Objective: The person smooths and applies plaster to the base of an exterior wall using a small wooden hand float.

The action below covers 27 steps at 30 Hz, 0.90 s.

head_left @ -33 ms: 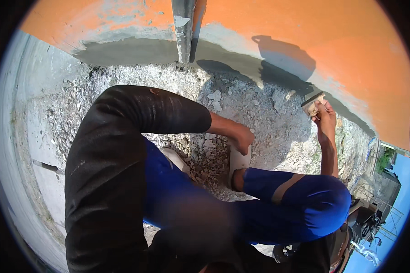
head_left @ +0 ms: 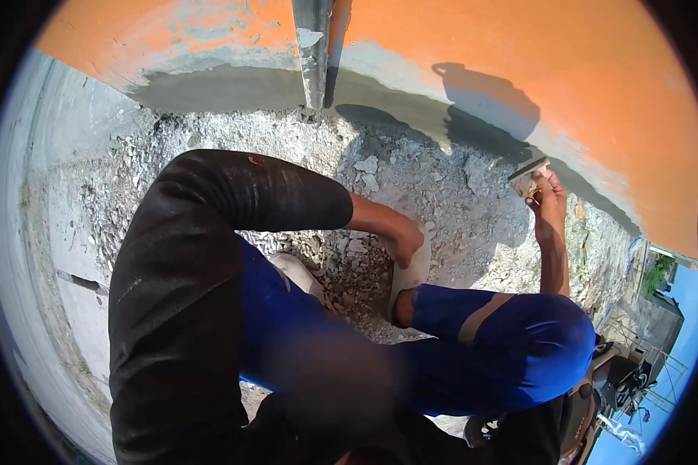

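Note:
My right hand (head_left: 547,194) is closed round a small, flat-bladed plastering float (head_left: 529,178). Its dark edge lies close to the wet grey mortar band (head_left: 380,99) along the foot of the orange wall (head_left: 566,70); I cannot tell if they touch. My left hand (head_left: 406,242) hangs low over the rubble ground, right beside the pale shoe (head_left: 413,267) on my right foot. Its fingers are curled downward, and whatever may be in them is hidden.
A grey post (head_left: 312,58) stands against the wall. Loose stones and crumbled mortar (head_left: 357,279) cover the ground round my feet. At left runs a concrete strip (head_left: 77,310). A motorbike (head_left: 589,411) is parked at the lower right. My bent knee (head_left: 551,333) sits between my arms.
My left hand has dropped slightly down and to the left. The right hand has shifted a little left with the float still in it.

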Motion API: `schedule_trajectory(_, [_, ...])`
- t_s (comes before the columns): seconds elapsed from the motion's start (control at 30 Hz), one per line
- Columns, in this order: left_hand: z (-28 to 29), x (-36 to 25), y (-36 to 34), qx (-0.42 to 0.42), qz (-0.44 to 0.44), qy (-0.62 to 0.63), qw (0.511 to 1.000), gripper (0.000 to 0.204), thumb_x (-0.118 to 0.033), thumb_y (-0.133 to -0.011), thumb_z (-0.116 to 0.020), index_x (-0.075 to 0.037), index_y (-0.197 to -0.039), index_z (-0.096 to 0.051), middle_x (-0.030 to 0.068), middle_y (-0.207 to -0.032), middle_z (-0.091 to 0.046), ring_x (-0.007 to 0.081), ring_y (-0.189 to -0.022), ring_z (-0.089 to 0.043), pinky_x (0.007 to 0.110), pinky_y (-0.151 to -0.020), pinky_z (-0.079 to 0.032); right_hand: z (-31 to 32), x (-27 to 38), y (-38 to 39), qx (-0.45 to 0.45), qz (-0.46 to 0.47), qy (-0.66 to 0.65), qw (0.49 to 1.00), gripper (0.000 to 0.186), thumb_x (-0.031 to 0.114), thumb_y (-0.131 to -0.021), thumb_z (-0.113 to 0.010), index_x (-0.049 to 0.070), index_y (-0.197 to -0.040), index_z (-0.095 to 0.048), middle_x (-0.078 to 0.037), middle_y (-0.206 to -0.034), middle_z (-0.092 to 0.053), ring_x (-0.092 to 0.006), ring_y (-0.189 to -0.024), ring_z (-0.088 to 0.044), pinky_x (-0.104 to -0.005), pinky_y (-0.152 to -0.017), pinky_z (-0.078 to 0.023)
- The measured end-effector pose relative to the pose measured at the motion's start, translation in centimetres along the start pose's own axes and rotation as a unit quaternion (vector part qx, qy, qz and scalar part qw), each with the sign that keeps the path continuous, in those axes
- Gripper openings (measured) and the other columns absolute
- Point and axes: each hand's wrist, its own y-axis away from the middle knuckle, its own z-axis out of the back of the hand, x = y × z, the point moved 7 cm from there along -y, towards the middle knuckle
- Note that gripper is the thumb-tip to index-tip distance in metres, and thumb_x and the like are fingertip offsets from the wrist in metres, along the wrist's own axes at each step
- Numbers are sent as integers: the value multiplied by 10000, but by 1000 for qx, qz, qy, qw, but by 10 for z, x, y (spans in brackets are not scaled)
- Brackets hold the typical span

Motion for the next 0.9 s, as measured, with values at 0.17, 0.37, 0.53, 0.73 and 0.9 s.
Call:
schedule_trajectory(0.17, [-10, 17, 52, 37, 23, -62, 997, 500, -426, -952, -708, 33, -1135, -783, 276, -1100, -781, 461, -1059, -748, 546, -918, -591, -66, -85, -33, -54, -15, -68, 996, 119, 253, -1029, -751, 141, -1065, -736, 40, -916, -748, -47, -776, -641, -245, -656, -482])
schedule_trajectory(0.37, [51, 56, 125, -128, 210, -46, 968, 471, -350, -992, -729, -13, -1318, -683, 242, -1208, -737, 444, -1200, -694, 549, -1039, -546, -100, -128, -109, -203, 178, -160, 949, 82, 119, -997, -718, 40, -993, -695, -2, -868, -719, -80, -737, -626, -283, -654, -495])
schedule_trajectory(0.53, [119, 2, 198, -182, 291, -77, 936, 436, -276, -1012, -738, -10, -1350, -671, 222, -1216, -727, 433, -1164, -702, 538, -1030, -536, -190, -101, -67, -280, 214, -207, 913, 66, 59, -928, -728, 15, -941, -680, -20, -825, -701, -114, -685, -596, -312, -639, -490])
schedule_trajectory(0.73, [141, -75, 195, -269, 247, -54, 929, 419, -247, -1046, -702, 1, -1380, -650, 218, -1275, -722, 433, -1194, -690, 529, -1047, -537, -312, -71, -22, -74, 328, -79, 938, 154, 105, -863, -822, 47, -951, -710, -104, -824, -703, -274, -662, -684, -391, -623, -528])
schedule_trajectory(0.9, [109, -123, 218, -238, 320, 27, 917, 475, -273, -1046, -712, -42, -1450, -617, 207, -1311, -697, 413, -1241, -661, 522, -1100, -505, -221, -89, -22, -134, 229, -180, 947, 69, 14, -928, -724, 0, -958, -664, -2, -824, -668, -86, -706, -564, -269, -649, -469])
